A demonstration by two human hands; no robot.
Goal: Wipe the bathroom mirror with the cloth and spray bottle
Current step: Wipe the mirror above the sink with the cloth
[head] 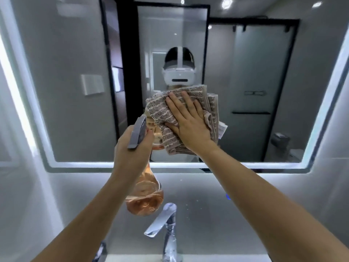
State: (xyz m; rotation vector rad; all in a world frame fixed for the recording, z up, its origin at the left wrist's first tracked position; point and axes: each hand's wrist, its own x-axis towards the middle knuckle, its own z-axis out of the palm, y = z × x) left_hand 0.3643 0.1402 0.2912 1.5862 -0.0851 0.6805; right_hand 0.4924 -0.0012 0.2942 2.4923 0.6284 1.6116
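Left hand [132, 146] grips bottle [145, 193] — right hand [188, 121] (flat) presses cloth [162, 114].

- Wide bare glass is lying open on the mirror [62, 87] left and right of the cloth [170, 118].
- The bottle [143, 193] in the left hand [132, 148] is crowding the lower middle, just beside the cloth.
- The tap [166, 222] is standing below, blocking a low reach.
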